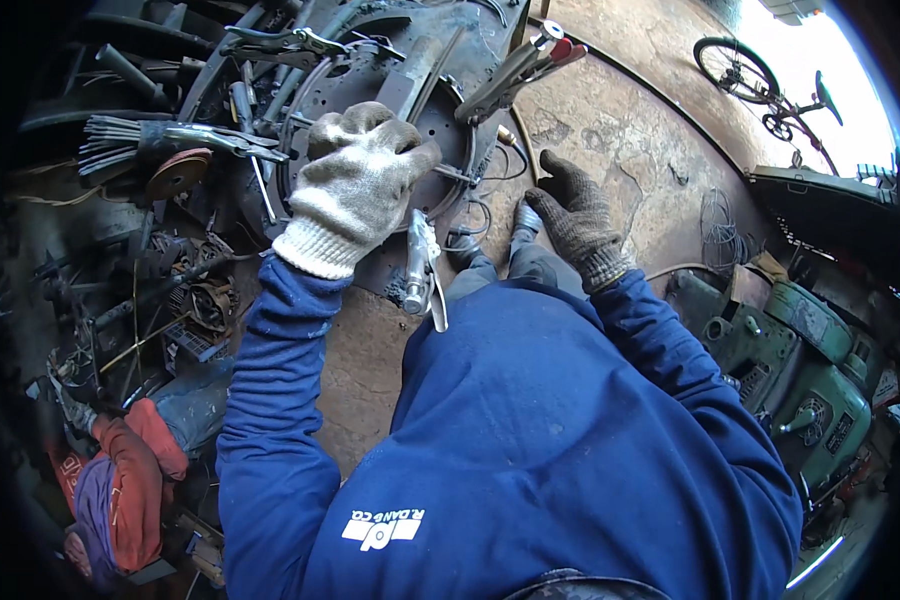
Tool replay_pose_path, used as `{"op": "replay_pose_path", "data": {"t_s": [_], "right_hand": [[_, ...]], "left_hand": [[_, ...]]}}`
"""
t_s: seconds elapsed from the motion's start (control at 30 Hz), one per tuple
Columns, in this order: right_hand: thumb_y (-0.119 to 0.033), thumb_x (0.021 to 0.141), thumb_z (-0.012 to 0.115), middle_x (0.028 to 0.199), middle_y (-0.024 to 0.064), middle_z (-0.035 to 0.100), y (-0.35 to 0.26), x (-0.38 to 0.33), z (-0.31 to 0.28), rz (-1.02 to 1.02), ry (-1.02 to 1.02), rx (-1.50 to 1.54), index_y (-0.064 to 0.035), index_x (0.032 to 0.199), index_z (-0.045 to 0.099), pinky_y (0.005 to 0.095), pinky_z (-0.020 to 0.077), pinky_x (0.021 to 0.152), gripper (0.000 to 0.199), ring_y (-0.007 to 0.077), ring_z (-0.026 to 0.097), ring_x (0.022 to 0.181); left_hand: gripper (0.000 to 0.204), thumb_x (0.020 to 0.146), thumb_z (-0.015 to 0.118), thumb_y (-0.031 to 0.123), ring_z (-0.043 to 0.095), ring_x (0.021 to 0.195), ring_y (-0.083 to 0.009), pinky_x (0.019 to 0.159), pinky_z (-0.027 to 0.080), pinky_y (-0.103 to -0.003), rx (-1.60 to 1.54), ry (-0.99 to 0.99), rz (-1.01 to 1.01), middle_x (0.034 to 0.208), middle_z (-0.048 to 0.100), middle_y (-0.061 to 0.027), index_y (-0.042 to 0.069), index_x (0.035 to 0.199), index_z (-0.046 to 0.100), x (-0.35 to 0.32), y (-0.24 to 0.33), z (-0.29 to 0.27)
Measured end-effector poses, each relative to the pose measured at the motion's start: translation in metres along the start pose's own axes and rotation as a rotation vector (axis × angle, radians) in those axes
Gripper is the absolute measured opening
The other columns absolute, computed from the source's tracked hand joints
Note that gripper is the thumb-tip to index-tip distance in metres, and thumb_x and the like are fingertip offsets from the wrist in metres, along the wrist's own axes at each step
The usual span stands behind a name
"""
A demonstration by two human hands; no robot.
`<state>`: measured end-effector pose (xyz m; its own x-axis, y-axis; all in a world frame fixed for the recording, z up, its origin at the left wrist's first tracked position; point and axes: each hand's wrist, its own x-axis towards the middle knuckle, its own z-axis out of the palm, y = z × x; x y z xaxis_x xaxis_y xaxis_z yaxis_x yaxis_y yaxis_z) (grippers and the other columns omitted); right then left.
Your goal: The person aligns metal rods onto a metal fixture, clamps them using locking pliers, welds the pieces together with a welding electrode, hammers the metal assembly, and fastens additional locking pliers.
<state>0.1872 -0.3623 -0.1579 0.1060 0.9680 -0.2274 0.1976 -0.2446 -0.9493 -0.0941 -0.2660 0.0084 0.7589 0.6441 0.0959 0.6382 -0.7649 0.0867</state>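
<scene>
In the head view, the left hand [360, 185], in a pale knit glove, lay over the near part of a round perforated plate [438, 128] on the cluttered desk [475, 40]. Its fingers were curled, but their undersides were hidden, so I cannot tell whether they grasped anything or merely rested there. The right hand [582, 225], in a dark glove, was to the right of the plate and apart from it, above the floor [600, 120]; its thumb and fingers were spread, with nothing visible between them.

The plate lay ahead of the person, partly covered by the left glove. A flat metal bar [410, 85] ran just beyond the knuckles. Clamping pliers [515, 78] stood at the plate's right edge, and a second pair of pliers [420, 270] sat at its near edge. To the left were a bundle of thin rods [125, 145] and an abrasive disc [180, 172].

The step in hand looked like positioning or steadying pieces at the clamped plate, with only the left hand engaged. The next move seemed to call for a steady left hand, and for the free right one to clear the nearby pliers if brought in.
</scene>
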Motion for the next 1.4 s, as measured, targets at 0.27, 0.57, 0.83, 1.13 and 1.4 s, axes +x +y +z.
{"op": "replay_pose_path", "data": {"t_s": [0.27,0.57,0.83,1.13,1.4], "right_hand": [[-0.02,0.091,0.075,0.097,0.0189,0.071,-0.094,0.017,0.019,-0.575,-0.244,-0.493,-0.0089,0.122,0.07,0.0456,0.0564,0.078,0.034,0.0379,0.071,0.09],[-0.023,0.093,0.064,0.085,0.0168,0.068,-0.101,0.022,0.041,-0.528,-0.236,-0.83,-0.0096,0.102,0.07,0.0506,0.0545,0.072,0.018,0.0392,0.069,0.083],[-0.023,0.094,0.061,0.081,0.0153,0.067,-0.092,0.028,0.051,-0.552,-0.209,-0.885,-0.0109,0.099,0.069,0.0516,0.0528,0.065,0.016,0.038,0.069,0.078],[-0.029,0.097,0.06,0.084,0.0155,0.068,-0.092,0.026,0.046,-0.56,-0.198,-0.901,-0.0113,0.105,0.07,0.051,0.0532,0.066,0.022,0.038,0.069,0.08],[-0.037,0.096,0.066,0.089,0.018,0.07,-0.095,0.027,0.043,-0.508,-0.231,-0.749,-0.0137,0.114,0.073,0.0476,0.0547,0.072,0.03,0.0394,0.069,0.085]], "left_hand": [[0.033,0.072,0.073,0.009,0.065,0.112,-0.0245,0.092,0.047,-0.046,0.061,0.01,-0.011,0.103,0.07,-0.0003,0.016,0.104,0.073,0.008,0.005,-0.004],[0.023,0.077,0.069,0.018,0.063,0.11,-0.0222,0.092,0.046,-0.044,0.052,-0.002,0.008,0.099,0.071,0.0007,0.017,0.1,0.073,0.005,0.007,0.003],[0.02,0.076,0.07,0.018,0.066,0.106,-0.0224,0.087,0.048,-0.044,0.049,0.035,0.059,0.095,0.073,0.0013,0.016,0.096,0.073,0.009,0.001,-0.003],[0.024,0.078,0.071,0.018,0.064,0.113,-0.0223,0.091,0.046,-0.045,0.053,0.007,0.005,0.101,0.072,0.0013,0.016,0.101,0.073,0.008,0.005,0.004],[0.028,0.077,0.071,0.015,0.063,0.116,-0.0226,0.097,0.046,-0.044,0.051,0.042,0.001,0.108,0.072,0.0013,0.015,0.106,0.074,0.004,0.007,0.003]]}}
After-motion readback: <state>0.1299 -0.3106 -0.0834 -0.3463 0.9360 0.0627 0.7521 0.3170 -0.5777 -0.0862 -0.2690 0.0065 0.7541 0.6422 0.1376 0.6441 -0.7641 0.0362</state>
